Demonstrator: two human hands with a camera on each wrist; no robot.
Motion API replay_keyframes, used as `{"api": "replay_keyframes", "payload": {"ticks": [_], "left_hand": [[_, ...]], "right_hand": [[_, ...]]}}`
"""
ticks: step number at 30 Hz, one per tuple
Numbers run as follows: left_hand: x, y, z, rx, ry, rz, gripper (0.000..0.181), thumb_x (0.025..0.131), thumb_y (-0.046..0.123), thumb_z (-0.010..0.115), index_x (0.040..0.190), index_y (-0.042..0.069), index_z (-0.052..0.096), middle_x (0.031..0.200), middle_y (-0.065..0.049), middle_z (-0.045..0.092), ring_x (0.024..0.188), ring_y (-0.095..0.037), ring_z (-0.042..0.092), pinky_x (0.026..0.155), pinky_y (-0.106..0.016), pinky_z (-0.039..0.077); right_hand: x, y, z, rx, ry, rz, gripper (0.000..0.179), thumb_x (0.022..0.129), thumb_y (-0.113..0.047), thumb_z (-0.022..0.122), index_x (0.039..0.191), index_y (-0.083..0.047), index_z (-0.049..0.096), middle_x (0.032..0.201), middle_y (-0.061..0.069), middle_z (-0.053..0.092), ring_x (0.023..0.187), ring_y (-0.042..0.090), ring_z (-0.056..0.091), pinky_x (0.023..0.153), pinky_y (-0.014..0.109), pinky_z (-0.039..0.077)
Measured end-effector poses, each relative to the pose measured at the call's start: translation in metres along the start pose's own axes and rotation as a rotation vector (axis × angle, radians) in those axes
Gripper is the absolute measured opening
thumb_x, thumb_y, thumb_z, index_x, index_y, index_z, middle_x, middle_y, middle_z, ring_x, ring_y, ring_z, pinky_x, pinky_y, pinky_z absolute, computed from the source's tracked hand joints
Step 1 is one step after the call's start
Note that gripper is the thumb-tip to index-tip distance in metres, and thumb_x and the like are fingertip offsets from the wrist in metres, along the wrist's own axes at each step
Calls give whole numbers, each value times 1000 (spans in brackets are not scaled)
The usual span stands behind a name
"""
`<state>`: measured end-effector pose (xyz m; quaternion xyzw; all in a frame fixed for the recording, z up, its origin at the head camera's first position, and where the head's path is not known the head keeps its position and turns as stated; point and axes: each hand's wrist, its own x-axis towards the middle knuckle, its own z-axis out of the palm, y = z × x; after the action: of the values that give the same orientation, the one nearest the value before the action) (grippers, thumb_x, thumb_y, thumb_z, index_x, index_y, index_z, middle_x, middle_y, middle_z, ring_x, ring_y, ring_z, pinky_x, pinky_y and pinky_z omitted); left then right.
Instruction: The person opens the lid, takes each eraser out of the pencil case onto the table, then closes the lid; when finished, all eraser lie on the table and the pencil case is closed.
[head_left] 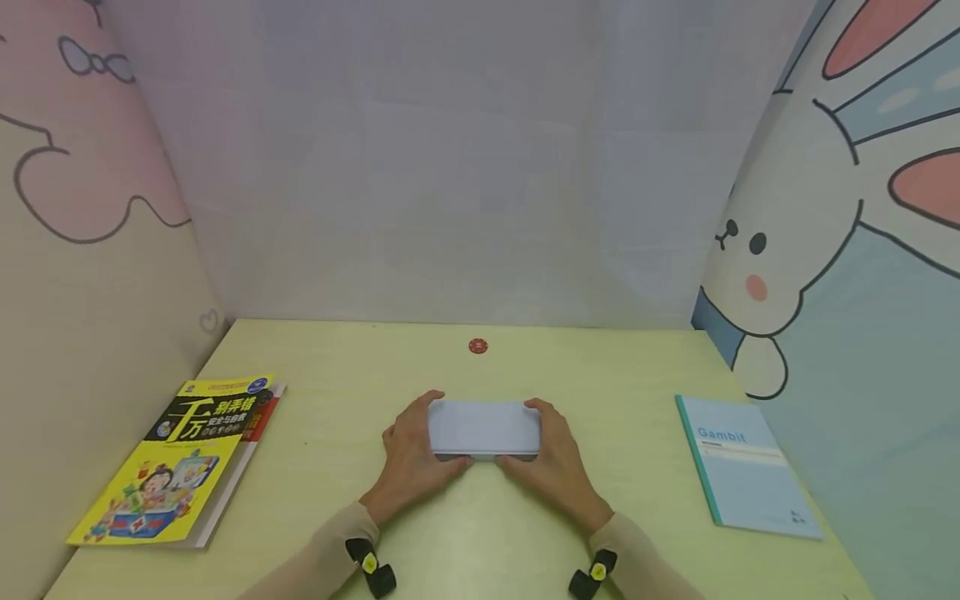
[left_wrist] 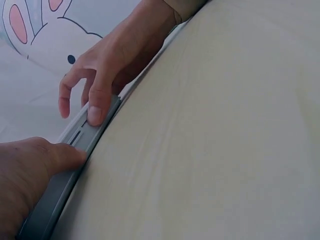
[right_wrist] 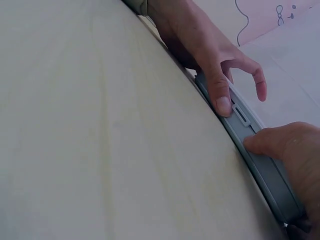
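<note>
A flat, oblong case (head_left: 483,427) with a white top lies on the table in the head view. Its front side is grey, with a small slotted clasp visible in the right wrist view on the case (right_wrist: 270,172). My left hand (head_left: 412,458) holds the left end, thumb against the front side and fingers toward the back. At the right end, my right hand (head_left: 553,462) holds it the same way. Both thumbs press the grey side near the clasp. The fingers behind the case are partly hidden.
A yellow picture book (head_left: 161,467) lies on another book at the table's left. On the right is a pale blue "Gambit" notebook (head_left: 750,475). A small red round piece (head_left: 477,346) sits near the back edge, before a white curtain (head_left: 480,167).
</note>
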<state>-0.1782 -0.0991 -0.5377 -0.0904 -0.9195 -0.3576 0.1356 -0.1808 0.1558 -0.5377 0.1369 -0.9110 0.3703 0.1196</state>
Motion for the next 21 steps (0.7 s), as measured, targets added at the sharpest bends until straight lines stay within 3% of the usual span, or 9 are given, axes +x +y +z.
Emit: {"api": "replay_keyframes", "payload": {"ticks": [10, 16, 21], "left_hand": [[3, -19, -15, -6, -63, 74, 125, 64, 44, 103, 165, 26, 32, 138, -6, 68, 123, -30, 63, 99, -52, 41], [7, -25, -21, -4, -92, 99, 136, 63, 49, 103, 170, 26, 21, 135, -8, 69, 116, -28, 65, 100, -54, 45], [9, -23, -19, -18, -84, 62, 140, 61, 47, 105, 170, 26, 19, 134, -8, 70, 116, -28, 66, 99, -52, 46]], "right_hand": [[-1, -2, -16, 120, -86, 24, 108, 78, -41, 97, 164, -17, 35, 156, 17, 58, 143, 36, 58, 117, 59, 47], [-1, 7, -22, 59, -122, -22, 112, 75, -41, 99, 165, -22, 35, 155, 13, 60, 141, 32, 60, 115, 57, 49], [3, 10, -25, 30, -94, -53, 103, 77, -40, 97, 160, -20, 40, 150, 13, 65, 136, 31, 65, 113, 56, 52]]}}
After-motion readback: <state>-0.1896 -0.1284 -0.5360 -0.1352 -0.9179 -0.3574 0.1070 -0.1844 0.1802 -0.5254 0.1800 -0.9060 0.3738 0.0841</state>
